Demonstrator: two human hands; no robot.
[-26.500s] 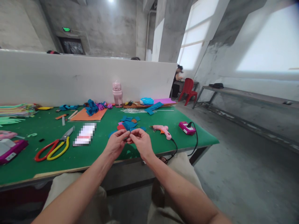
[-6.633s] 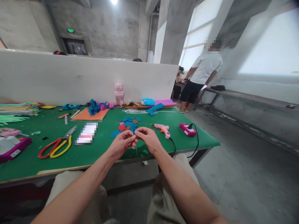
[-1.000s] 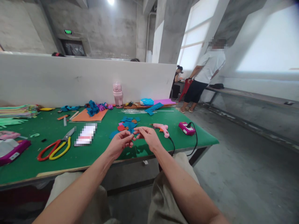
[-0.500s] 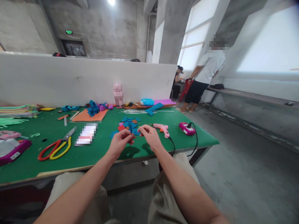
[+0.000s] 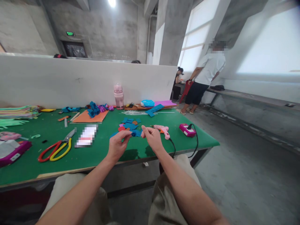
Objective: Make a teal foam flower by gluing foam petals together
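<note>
Above the table's front edge, my left hand [image 5: 117, 144] pinches one end of a small blue piece [image 5: 136, 133], which looks rolled or curled at that end. My right hand [image 5: 152, 137] pinches the other end, so the piece stretches between the fingertips of both hands. Whether it is felt or paper, I cannot tell. Just behind lies a loose pile of cut blue pieces [image 5: 130, 126], with a few red, brown and pink ones among them. A pink glue gun [image 5: 162, 128] rests right of my right hand, its nozzle pointing left.
Red-and-yellow-handled scissors [image 5: 58, 147] and a blurred phone-like rectangle [image 5: 86, 136] lie to the left. A purple power box [image 5: 187, 129] sits at right with a black cable. Behind stand a pink bottle [image 5: 118, 96] and a white partition [image 5: 89, 79]. Another person [image 5: 203, 72] stands beyond the table.
The blue piece has come down from upright to lying level between my hands. My hands have drawn slightly apart, and my right fingers now grip its right end.
</note>
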